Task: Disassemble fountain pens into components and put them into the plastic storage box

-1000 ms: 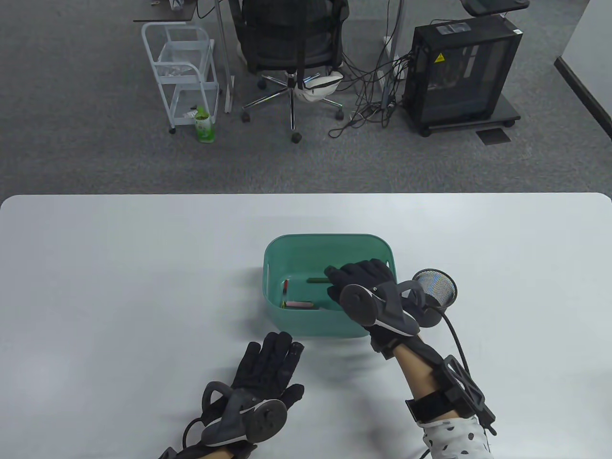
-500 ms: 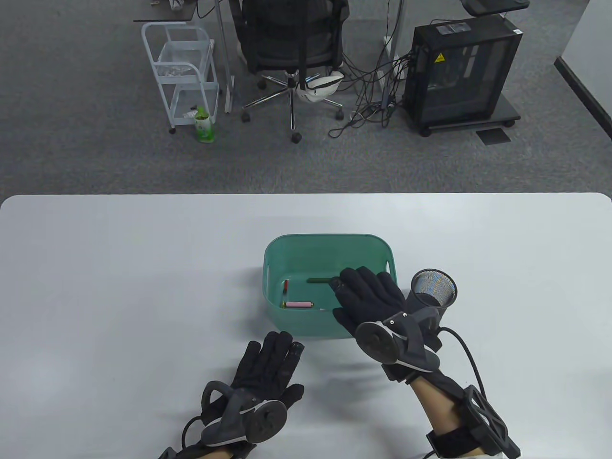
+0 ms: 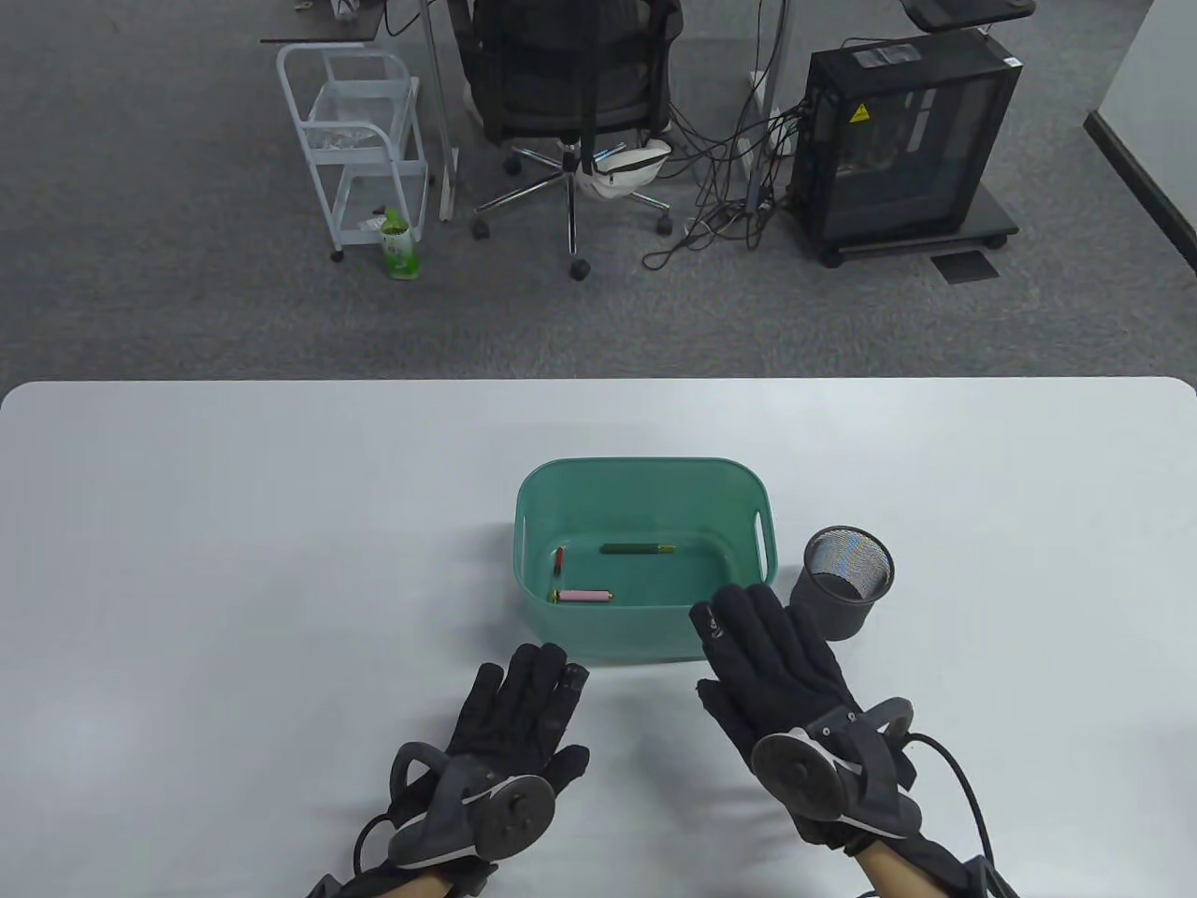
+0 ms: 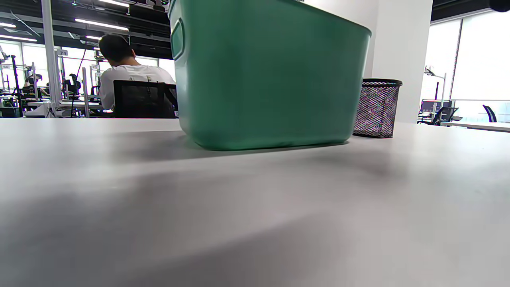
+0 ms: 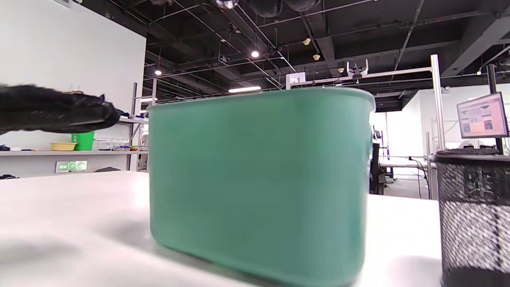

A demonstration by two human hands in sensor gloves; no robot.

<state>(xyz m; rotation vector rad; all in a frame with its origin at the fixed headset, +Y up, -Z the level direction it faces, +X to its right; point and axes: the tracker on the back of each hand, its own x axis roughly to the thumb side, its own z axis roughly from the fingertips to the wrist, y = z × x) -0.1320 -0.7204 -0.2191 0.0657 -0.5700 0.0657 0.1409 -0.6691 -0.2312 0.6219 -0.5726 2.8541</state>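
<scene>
A teal rectangular plastic storage box (image 3: pixel 643 486) with slotted handles stands near the middle of the pale grey desk (image 3: pixel 234 524); inside it, on the floor of the box, lie three pen parts well apart from one another: a dark green slim barrel with a yellowish tip (image 3: pixel 638 549) toward the far side, a short red piece (image 3: pixel 559 559) near the left wall, and a pink tube with a gold end (image 3: pixel 584 596) close to the near wall; just beside the box's right end stands a small black wire-mesh cup (image 3: pixel 844 582), upright, apart from the box by a narrow gap; the left hand (image 3: pixel 520 722), in a black sensor glove with a grey disc tracker on its back, lies flat on the desk in front of the box's near wall, fingers straight and spread, holding nothing, fingertips near the box but not touching it; the right hand (image 3: pixel 772 666), gloved the same, is released too, fingers extended toward the box's near right corner, with nothing in its grasp; whether its fingertips touch the box rim I cannot tell; in the right wrist view the box wall (image 5: pixel 259 183) fills the centre, the mesh cup (image 5: pixel 474 215) sits at the right edge, and the left hand's dark fingers (image 5: pixel 55 109) reach in from the left.
</scene>
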